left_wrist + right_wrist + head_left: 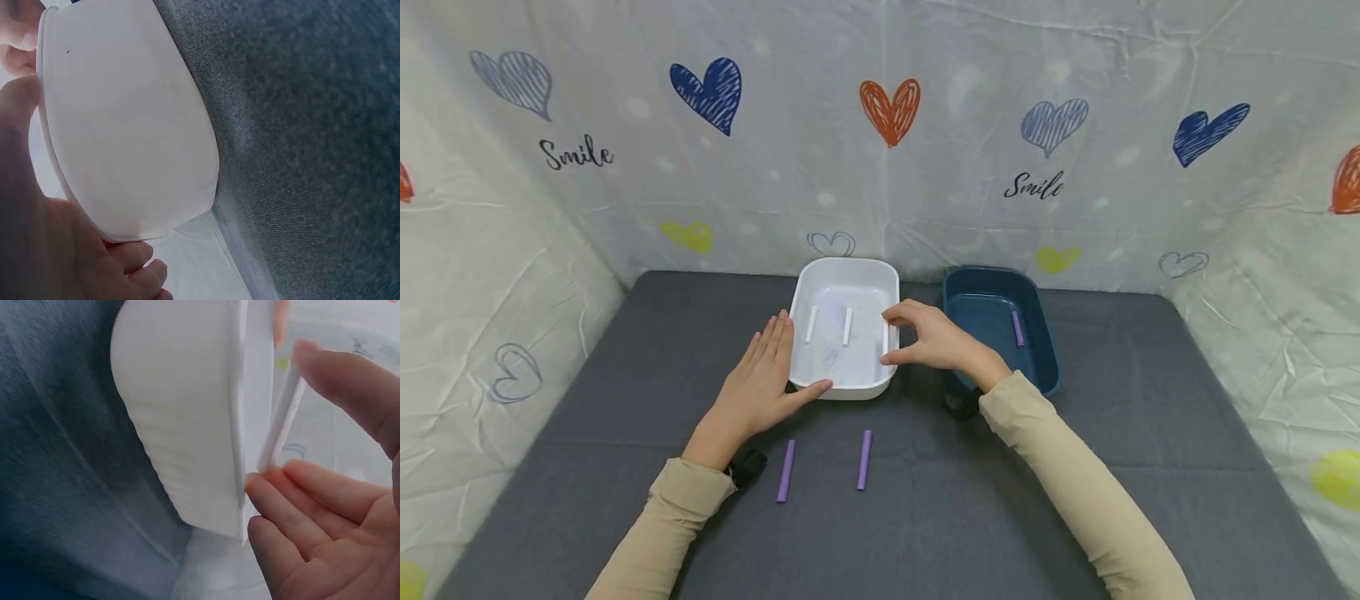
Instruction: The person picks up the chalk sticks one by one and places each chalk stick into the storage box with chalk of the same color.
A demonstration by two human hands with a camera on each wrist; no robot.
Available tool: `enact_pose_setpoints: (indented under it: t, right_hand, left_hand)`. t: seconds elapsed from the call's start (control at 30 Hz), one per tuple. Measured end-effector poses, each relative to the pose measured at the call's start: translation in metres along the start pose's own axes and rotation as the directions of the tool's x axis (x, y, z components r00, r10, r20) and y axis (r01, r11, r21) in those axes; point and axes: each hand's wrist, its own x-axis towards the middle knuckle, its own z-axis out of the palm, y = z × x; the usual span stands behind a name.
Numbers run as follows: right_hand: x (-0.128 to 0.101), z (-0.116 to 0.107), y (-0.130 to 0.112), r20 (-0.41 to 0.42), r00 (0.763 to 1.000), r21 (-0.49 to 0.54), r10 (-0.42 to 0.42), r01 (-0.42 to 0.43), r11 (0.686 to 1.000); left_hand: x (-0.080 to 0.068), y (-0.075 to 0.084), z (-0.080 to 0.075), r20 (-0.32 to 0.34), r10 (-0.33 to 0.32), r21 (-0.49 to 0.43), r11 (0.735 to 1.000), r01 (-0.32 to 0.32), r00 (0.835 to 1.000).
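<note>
Two purple sticks [786, 471] [865, 459] lie closest to us on the grey tabletop [625, 367], side by side and apart, just in front of the white tray [850, 271]. Left hand [760, 387] sits flat against the tray's near left corner, fingers straight along the left wall, thumb stretched along the front rim; the left wrist view shows that thumb and palm pressed to the tray's [125, 125] outer wall, so this grip is spread, not curled round anything. Right hand [936, 337] comes in from the right, over the tray's right edge, and it is pinching a white stick [886, 337] end to end between thumb and fingers. The right wrist view makes it plain: the white stick [282, 419] stands just inside the tray's [181, 419] rim, one end on a fingertip up top, the other end against the fingers [300, 487] below. Inside the tray, two more white sticks [812, 324] [847, 326] lie roughly parallel, apart from each other, left of the one being held. Just to the right of the white tray stands a blue tray [1045, 333], with one purple stick [1018, 328] lying in it. Behind it all hangs a pale sheet [625, 167] printed with hearts and the word Smile.
</note>
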Motion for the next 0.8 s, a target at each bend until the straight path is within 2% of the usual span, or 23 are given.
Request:
enact_pose_setpoints:
  t: [0.17, 0.43, 0.57, 0.8]
  right_hand:
    - [0.014, -0.005, -0.008, 0.054, 0.997, -0.107, 0.061, -0.056, 0.993]
    - [0.038, -0.011, -0.014, 0.121, 0.982, -0.204, 0.148, -0.121, 0.971]
    - [0.053, -0.014, -0.020, 0.160, 0.959, -0.265, 0.234, -0.186, 0.946]
    - [0.075, -0.015, -0.037, 0.201, 0.903, -0.347, 0.380, -0.297, 0.889]
  left_hand:
    - [0.000, 0.000, 0.000, -0.003, 0.004, 0.000, 1.000, -0.004, 1.000]
    - [-0.001, 0.001, -0.001, -0.002, 0.006, -0.009, 1.000, -0.006, 1.000]
    - [0.000, 0.001, -0.001, -0.004, 0.005, -0.005, 1.000, -0.005, 1.000]
    - [-0.001, 0.000, -0.001, -0.004, 0.002, -0.001, 1.000, -0.002, 1.000]
